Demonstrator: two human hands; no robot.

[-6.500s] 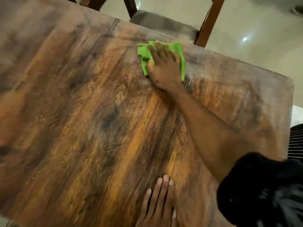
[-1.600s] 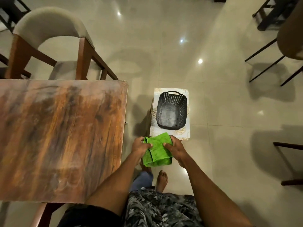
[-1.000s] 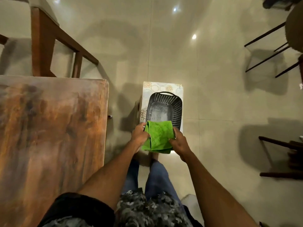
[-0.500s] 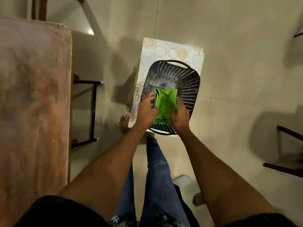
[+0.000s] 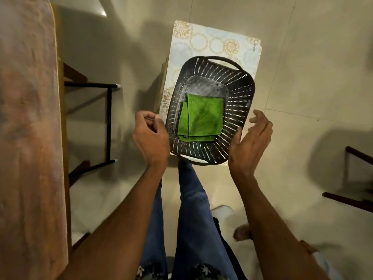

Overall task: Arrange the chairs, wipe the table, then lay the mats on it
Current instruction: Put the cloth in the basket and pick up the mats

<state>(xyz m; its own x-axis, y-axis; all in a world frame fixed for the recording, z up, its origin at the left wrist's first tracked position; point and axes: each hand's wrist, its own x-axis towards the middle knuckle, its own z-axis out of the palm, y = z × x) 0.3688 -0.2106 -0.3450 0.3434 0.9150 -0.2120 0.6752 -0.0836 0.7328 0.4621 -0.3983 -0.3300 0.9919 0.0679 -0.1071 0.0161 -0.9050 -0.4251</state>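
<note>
From the head view, one folded green cloth (image 5: pixel 200 117) lies flat in the bottom of one black slotted basket (image 5: pixel 238 93), between the two hands and a little beyond them. The left hand (image 5: pixel 150 136) hangs just beside the basket's near-left rim, fingers loosely curled and holding nothing. The right hand (image 5: pixel 250 142) is at the near-right rim, fingers relaxed and spread, also empty; I cannot tell whether it touches the rim. The basket sits on one patterned stool (image 5: pixel 214 44). The wooden table (image 5: pixel 28 128) runs well off to the left of the left hand. I'd say wiping is finished and the cloth is put away. Next comes fetching the mats, none of which show here, and turning back to the table.
</note>
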